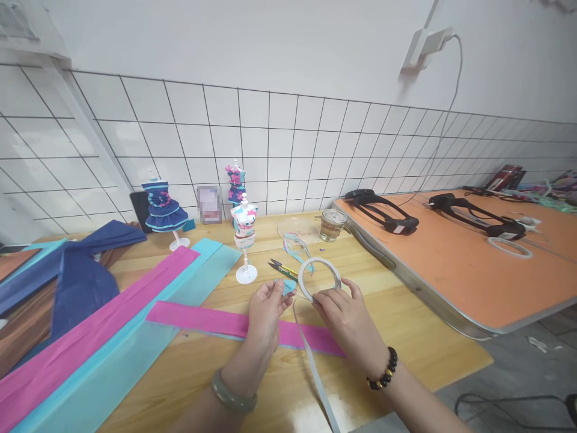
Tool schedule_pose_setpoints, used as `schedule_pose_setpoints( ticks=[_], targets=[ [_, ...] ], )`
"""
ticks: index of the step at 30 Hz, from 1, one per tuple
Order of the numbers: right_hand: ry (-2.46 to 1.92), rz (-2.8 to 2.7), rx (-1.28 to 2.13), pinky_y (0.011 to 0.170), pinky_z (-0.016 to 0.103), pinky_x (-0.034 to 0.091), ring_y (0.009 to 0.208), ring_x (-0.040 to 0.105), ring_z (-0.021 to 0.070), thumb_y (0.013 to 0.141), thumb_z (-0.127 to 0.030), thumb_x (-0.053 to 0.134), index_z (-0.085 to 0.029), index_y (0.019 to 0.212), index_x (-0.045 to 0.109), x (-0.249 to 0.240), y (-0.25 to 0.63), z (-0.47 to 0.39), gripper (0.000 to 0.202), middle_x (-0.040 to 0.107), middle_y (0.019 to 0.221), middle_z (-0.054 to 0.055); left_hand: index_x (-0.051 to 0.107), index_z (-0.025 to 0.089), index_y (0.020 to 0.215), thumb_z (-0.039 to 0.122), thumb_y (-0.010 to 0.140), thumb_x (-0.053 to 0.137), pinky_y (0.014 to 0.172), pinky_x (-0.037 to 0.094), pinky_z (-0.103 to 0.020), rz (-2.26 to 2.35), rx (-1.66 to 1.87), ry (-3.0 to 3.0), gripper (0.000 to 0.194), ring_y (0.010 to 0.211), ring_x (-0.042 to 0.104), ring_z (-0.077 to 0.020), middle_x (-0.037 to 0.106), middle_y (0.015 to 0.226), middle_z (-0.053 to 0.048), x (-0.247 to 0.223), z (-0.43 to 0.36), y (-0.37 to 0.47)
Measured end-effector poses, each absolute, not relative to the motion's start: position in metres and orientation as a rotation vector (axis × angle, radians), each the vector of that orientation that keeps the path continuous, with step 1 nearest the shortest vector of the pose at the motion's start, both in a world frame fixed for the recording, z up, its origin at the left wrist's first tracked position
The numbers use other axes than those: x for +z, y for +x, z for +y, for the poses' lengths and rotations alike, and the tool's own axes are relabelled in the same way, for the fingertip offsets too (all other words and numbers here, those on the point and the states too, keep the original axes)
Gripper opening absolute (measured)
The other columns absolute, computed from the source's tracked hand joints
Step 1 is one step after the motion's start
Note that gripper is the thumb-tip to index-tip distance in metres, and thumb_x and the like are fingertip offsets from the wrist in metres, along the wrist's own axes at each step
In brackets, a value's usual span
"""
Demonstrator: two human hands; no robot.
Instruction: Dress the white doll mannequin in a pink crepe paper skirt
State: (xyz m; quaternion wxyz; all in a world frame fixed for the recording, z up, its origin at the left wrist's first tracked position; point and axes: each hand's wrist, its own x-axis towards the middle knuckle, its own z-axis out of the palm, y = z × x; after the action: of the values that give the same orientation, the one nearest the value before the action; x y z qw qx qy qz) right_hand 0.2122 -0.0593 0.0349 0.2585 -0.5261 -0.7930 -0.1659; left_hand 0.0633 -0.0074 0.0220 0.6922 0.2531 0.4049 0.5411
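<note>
My left hand (265, 313) pinches a small light-blue folded piece (286, 287), paper or fabric. My right hand (345, 310) grips the lower edge of a white tape roll (319, 260), held upright on its rim side. A pale strip (315, 373) runs from between my hands down to the table's front. Under my hands lies a pink strip (202, 316) with a light-blue edge. Yellow-and-black thread snips (283, 269) rest just behind my left hand. A small white mannequin (245, 231) with a patterned top stands beyond it.
Long pink and light-blue strips (211, 270) and dark blue cloth (85, 288) spread over the left side. Two more dressed mannequins (164, 207) stand near the tiled wall. A glass (332, 225) is at the back. An orange table (451, 270) with black headsets (383, 210) adjoins on the right.
</note>
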Motion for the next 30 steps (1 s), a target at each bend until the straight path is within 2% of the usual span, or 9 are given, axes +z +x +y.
schedule_pose_setpoints(
  ticks=[8,13,15,17,20,22,24,26,30],
  targets=[
    [-1.466,-2.12,-0.435,0.095,0.042,0.025,0.073,0.059,0.0144,0.093,-0.017,0.039,-0.018,0.087,0.058,0.029,0.219,-0.06,0.02,0.066,0.077,0.002,0.052,0.017,0.079,0.033,0.073,0.065,0.074,0.049,-0.027,0.944,1.218,0.616,0.02,0.079,0.066,-0.014,0.065,0.085,-0.006,0.017,0.002,0.058],
    [-1.458,-2.086,-0.455,0.094,0.043,0.026,0.076,0.059,0.0153,0.093,-0.017,0.039,-0.017,0.088,0.057,0.032,0.226,-0.062,0.019,0.067,0.08,0.003,0.059,0.017,0.081,0.036,0.071,0.064,0.067,0.046,-0.025,1.005,1.119,0.902,0.022,0.076,0.064,-0.0152,0.067,0.083,-0.006,0.015,0.021,0.056],
    [-1.426,-2.063,-0.461,0.095,0.044,0.026,0.077,0.06,0.0156,0.092,-0.016,0.04,-0.017,0.09,0.057,0.034,0.227,-0.063,0.018,0.067,0.082,0.004,0.063,0.016,0.077,0.035,0.068,0.066,0.058,0.043,-0.025,1.027,1.052,1.047,0.021,0.065,0.062,-0.0158,0.067,0.073,-0.006,0.015,0.028,0.055],
    [-1.394,-2.04,-0.462,0.095,0.044,0.027,0.078,0.06,0.0157,0.091,-0.015,0.041,-0.017,0.091,0.057,0.036,0.228,-0.064,0.016,0.068,0.084,0.005,0.063,0.016,0.063,0.035,0.067,0.067,0.051,0.037,-0.024,1.057,1.008,1.187,0.019,0.052,0.055,-0.0146,0.062,0.057,-0.003,0.017,0.032,0.052],
    [-1.367,-2.015,-0.466,0.095,0.044,0.028,0.08,0.061,0.0158,0.09,-0.014,0.044,-0.018,0.093,0.057,0.038,0.227,-0.065,0.013,0.068,0.085,0.004,0.055,0.019,0.045,0.037,0.069,0.064,0.05,0.03,-0.024,1.089,1.013,1.359,0.031,0.045,0.044,-0.0125,0.052,0.045,0.001,0.024,0.024,0.046],
    [-1.365,-2.005,-0.463,0.095,0.044,0.028,0.08,0.061,0.016,0.089,-0.014,0.045,-0.018,0.093,0.056,0.038,0.227,-0.065,0.012,0.068,0.085,0.004,0.057,0.02,0.05,0.038,0.071,0.062,0.052,0.03,-0.024,1.082,1.03,1.438,0.028,0.048,0.044,-0.0129,0.053,0.049,0.002,0.031,0.012,0.043],
    [-1.365,-2.002,-0.457,0.095,0.044,0.028,0.08,0.062,0.0161,0.089,-0.014,0.045,-0.018,0.092,0.056,0.038,0.225,-0.063,0.013,0.068,0.084,0.004,0.064,0.022,0.069,0.037,0.076,0.058,0.055,0.034,-0.024,1.021,1.04,1.56,0.017,0.057,0.05,-0.0143,0.06,0.064,0.001,0.037,-0.001,0.039],
    [-1.359,-2.01,-0.455,0.095,0.044,0.029,0.079,0.062,0.016,0.09,-0.014,0.044,-0.018,0.092,0.057,0.038,0.223,-0.062,0.013,0.068,0.083,0.004,0.066,0.024,0.082,0.036,0.076,0.057,0.058,0.038,-0.025,0.995,1.053,1.652,0.015,0.063,0.053,-0.0157,0.065,0.077,-0.002,0.041,-0.013,0.037],
    [-1.332,-2.03,-0.473,0.095,0.043,0.029,0.077,0.062,0.0151,0.09,-0.015,0.043,-0.018,0.092,0.057,0.041,0.218,-0.059,0.014,0.068,0.081,0.004,0.067,0.024,0.077,0.03,0.073,0.061,0.066,0.041,-0.028,0.986,1.091,1.806,0.01,0.07,0.054,-0.0185,0.065,0.077,-0.004,0.041,-0.021,0.033]
  ],
)
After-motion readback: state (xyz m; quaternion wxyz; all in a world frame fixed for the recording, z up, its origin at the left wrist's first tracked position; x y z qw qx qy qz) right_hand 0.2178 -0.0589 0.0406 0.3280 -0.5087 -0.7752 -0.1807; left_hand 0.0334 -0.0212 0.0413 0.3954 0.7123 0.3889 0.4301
